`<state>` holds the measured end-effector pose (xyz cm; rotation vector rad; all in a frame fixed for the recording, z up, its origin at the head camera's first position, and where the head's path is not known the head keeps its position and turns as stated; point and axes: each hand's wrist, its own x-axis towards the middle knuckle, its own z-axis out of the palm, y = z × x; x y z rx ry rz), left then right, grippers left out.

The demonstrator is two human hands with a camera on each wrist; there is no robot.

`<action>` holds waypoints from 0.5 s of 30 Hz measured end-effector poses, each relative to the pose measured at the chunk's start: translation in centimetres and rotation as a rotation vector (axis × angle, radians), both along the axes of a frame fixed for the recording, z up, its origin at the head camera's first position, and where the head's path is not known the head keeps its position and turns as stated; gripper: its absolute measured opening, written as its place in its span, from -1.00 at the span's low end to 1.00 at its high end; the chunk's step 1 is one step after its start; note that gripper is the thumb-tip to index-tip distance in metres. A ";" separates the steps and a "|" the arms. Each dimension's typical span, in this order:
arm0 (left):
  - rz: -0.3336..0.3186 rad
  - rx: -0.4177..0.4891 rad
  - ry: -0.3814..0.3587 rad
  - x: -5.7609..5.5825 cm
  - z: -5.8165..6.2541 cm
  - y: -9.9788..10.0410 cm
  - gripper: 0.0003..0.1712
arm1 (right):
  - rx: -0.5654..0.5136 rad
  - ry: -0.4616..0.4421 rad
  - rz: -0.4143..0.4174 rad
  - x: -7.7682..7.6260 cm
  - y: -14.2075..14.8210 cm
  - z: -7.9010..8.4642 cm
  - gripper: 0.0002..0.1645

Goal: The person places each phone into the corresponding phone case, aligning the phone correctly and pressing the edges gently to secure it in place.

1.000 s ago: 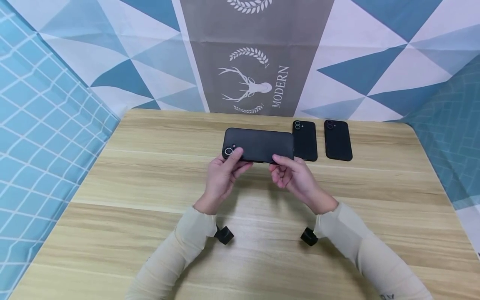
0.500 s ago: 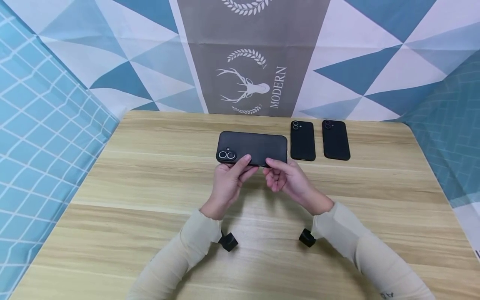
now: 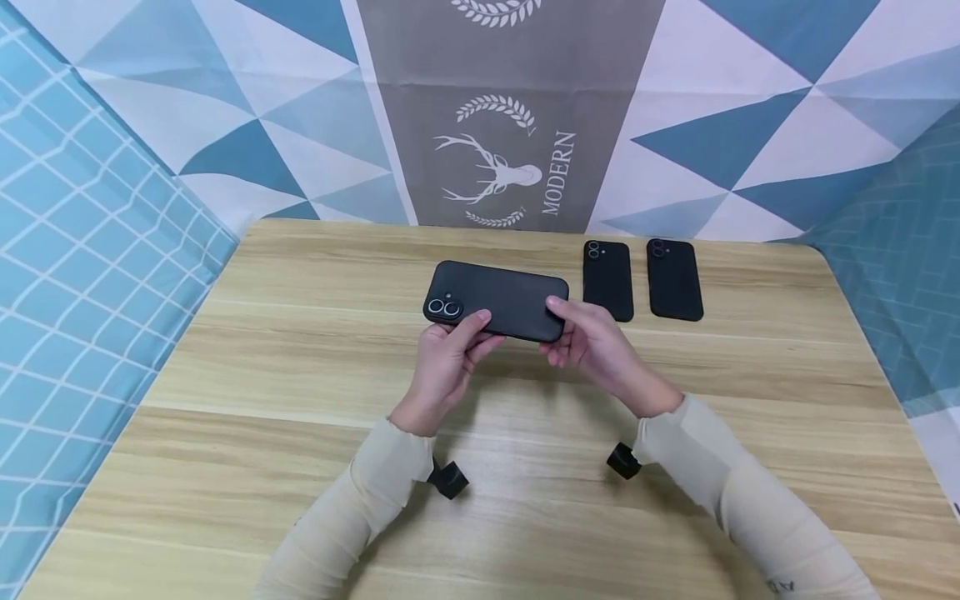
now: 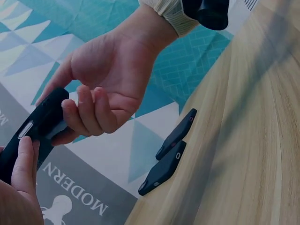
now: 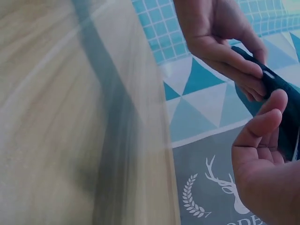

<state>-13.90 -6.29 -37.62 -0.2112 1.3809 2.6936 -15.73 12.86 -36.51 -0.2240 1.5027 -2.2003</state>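
Note:
A black smartphone in a dark case is held sideways above the table, its back facing up and its two ringed lenses at the left. My left hand grips its lower edge near the lenses, thumb on the back and fingers underneath. At the opposite end my right hand pinches the lower right corner, thumb lying on the back. The left wrist view shows a pale slot in the side of the phone, beside the left fingertips, and the right hand with several fingers curled under the end.
Two more black phones lie side by side near the table's back edge, the nearer one just right of the held phone and the other farther right. The wooden table meets a patterned cloth backdrop.
The held phone has shifted left and tilted, its right end now lower and apart from the lying phones in view. My right thumb has slid from the lower edge to the right end.

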 end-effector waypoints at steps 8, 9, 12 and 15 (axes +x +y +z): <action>-0.044 -0.009 -0.004 -0.1 -0.1 -0.1 -0.86 | -0.017 -0.049 -0.127 -0.3 -0.2 0.3 -0.59; -0.049 -0.003 0.003 -0.1 -0.1 0.0 -0.87 | -0.026 -0.050 -0.140 -0.3 -0.3 0.3 -0.58; -0.052 0.010 0.018 -0.2 0.0 0.3 -0.90 | -0.054 -0.049 -0.173 -0.2 -0.5 0.2 -0.58; -0.049 0.000 0.023 -0.2 0.0 0.6 -0.86 | -0.077 -0.058 -0.193 -0.2 -0.7 0.0 -0.59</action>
